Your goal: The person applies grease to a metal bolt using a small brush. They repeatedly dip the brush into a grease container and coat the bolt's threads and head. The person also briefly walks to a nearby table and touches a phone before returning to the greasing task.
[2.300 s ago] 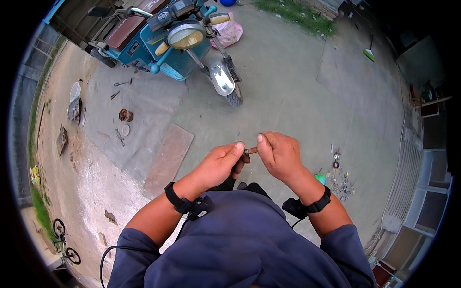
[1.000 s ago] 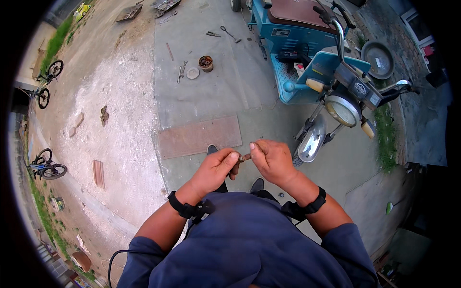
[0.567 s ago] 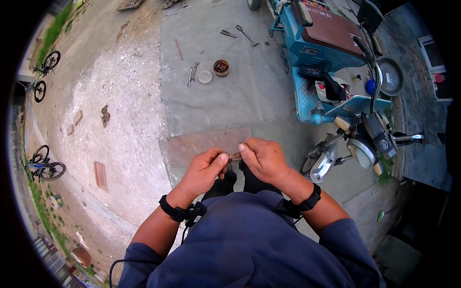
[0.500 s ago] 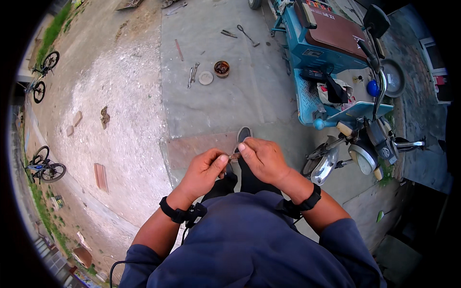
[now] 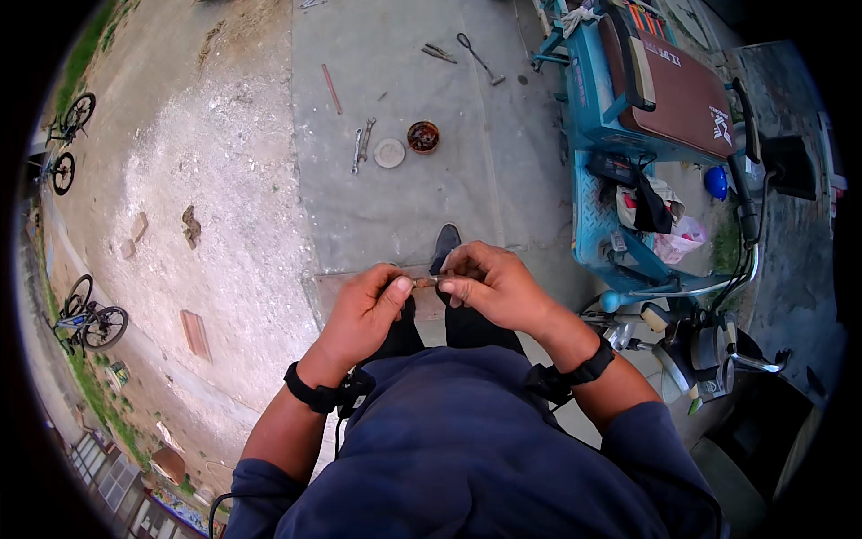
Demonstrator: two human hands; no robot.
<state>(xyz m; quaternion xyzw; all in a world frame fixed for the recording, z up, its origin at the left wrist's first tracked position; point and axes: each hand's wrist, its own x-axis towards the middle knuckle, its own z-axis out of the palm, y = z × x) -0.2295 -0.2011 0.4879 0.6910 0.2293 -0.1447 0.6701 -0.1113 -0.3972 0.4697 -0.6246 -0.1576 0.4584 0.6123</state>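
In front of my waist, my left hand point(image 5: 366, 307) and my right hand point(image 5: 499, 289) meet over a small, thin, reddish-brown piece point(image 5: 425, 283). It lies nearly level between the two sets of fingertips. Thumb and fingers of my left hand pinch one end, and those of my right hand pinch the other. The piece is too small and too covered for me to tell its kind. Below the hands, a dark shoe point(image 5: 447, 241) shows on the ground.
Ahead lie two wrenches point(image 5: 362, 145), a round pale disc point(image 5: 390, 153), a bowl of dark greasy stuff point(image 5: 423, 137), pliers point(image 5: 439, 54) and a long-handled tool point(image 5: 480, 59). A blue three-wheeler point(image 5: 588, 193) stands at right. Bicycles point(image 5: 90, 314) are far left.
My view has shifted, so the three-wheeler sits further right. The fingers of my right hand have changed their hold, and more of the small piece shows between the hands.
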